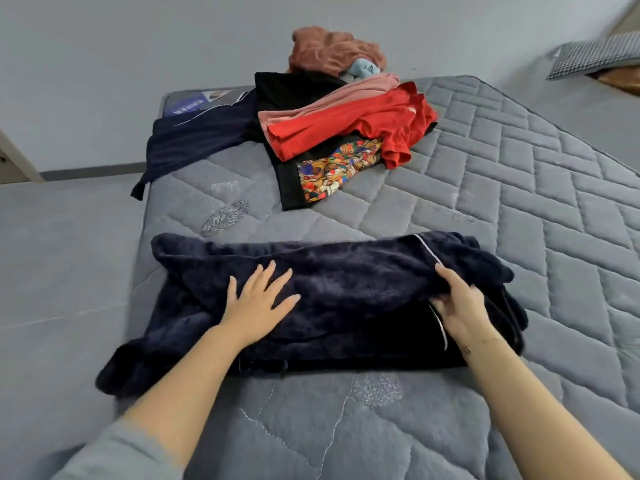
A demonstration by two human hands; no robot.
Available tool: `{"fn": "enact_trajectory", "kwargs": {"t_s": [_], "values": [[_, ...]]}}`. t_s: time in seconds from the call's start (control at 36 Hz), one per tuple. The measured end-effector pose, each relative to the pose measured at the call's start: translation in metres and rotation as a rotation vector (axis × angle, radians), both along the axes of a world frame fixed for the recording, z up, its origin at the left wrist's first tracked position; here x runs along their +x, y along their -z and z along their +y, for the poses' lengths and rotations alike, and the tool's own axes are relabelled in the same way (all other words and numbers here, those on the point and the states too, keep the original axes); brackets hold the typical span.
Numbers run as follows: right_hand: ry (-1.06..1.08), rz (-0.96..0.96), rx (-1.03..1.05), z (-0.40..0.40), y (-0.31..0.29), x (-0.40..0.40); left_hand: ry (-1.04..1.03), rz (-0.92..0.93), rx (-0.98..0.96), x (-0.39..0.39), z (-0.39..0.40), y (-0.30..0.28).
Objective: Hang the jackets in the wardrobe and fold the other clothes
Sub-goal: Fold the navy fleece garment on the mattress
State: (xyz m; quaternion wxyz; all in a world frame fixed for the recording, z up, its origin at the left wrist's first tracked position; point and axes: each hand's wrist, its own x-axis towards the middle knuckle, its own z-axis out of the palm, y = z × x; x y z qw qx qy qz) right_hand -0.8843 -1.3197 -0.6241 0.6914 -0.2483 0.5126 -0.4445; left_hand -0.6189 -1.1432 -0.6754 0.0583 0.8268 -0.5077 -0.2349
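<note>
A fluffy navy garment (349,282) with thin white piping lies partly folded across the near part of the grey quilted mattress (519,188). My left hand (258,303) presses flat on its left half, fingers spread. My right hand (457,299) grips a fold of the same garment on its right side, fingers tucked under the upper layer. Farther up the bed lies a heap of unfolded clothes: a red shirt (349,129), a pink piece (332,98), a black garment with a colourful print (332,171), a brown fleece (332,50) and another navy piece (197,140).
The mattress's left edge drops to a grey floor (62,244). A checked pillow (595,53) lies on the floor at the far right. A grey wall stands behind the bed, and a pale furniture edge (14,154) shows at the far left.
</note>
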Motion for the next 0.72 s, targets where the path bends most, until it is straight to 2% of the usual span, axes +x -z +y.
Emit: {"fn": "enact_trajectory", "kwargs": {"t_s": [0.11,0.25,0.31,0.36,0.42,0.5,0.58,0.64,0.72], "values": [[0.035,-0.026,-0.023,-0.013,0.001,-0.010,-0.047,-0.021,-0.023,0.000,0.006,0.006],[0.024,0.179,-0.141,-0.005,0.006,-0.044,-0.056,-0.032,0.053,-0.008,0.009,-0.002],[0.044,0.277,-0.185,0.000,0.005,-0.063,-0.030,-0.079,-0.012,-0.018,0.000,-0.013],[0.086,0.405,-0.268,0.003,0.006,-0.087,0.071,-0.108,-0.168,-0.038,-0.012,-0.025],[0.084,0.493,-0.318,0.002,0.006,-0.109,0.192,-0.046,-0.283,-0.064,-0.028,-0.036],[-0.049,0.416,-0.203,-0.013,0.001,-0.123,0.319,-0.049,-0.277,-0.100,-0.057,-0.038],[-0.219,0.336,-0.068,-0.039,-0.007,-0.118,0.291,-0.095,-0.186,-0.116,-0.079,-0.030],[-0.302,0.380,-0.076,-0.056,-0.010,-0.110,0.270,-0.138,-0.157,-0.118,-0.084,-0.021],[-0.335,0.607,-0.239,-0.073,-0.009,-0.092,0.245,-0.198,-0.245,-0.113,-0.078,-0.012]]}}
